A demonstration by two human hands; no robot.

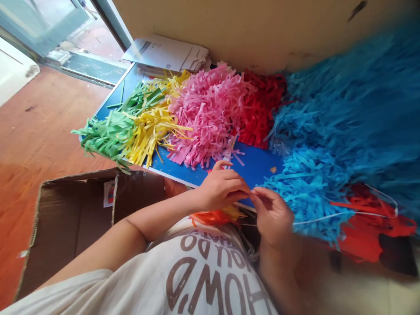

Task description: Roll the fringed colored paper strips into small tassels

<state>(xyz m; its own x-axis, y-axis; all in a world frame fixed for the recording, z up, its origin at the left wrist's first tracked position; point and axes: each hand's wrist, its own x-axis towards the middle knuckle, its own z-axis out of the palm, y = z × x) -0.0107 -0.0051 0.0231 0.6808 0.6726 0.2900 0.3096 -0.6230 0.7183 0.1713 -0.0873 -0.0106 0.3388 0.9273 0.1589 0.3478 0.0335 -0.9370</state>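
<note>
My left hand (226,187) and my right hand (274,213) meet fingertip to fingertip in front of my shirt, over the near edge of the blue table (193,174). Both are closed in a pinch. Whatever sits between the fingertips is too small to make out. Beneath my left hand, partly covered, hangs an orange and yellow paper tassel (213,217). A white string (315,218) passes behind my right hand and runs off to the right across blue fringe.
Fringed paper lies in piles: green (111,131), yellow (147,131), pink (210,113), red (262,109) and blue (311,188). Red-orange paper (361,232) is at right. Flat white sheets (167,52) are stacked by the wall. An open cardboard box (65,218) stands at lower left.
</note>
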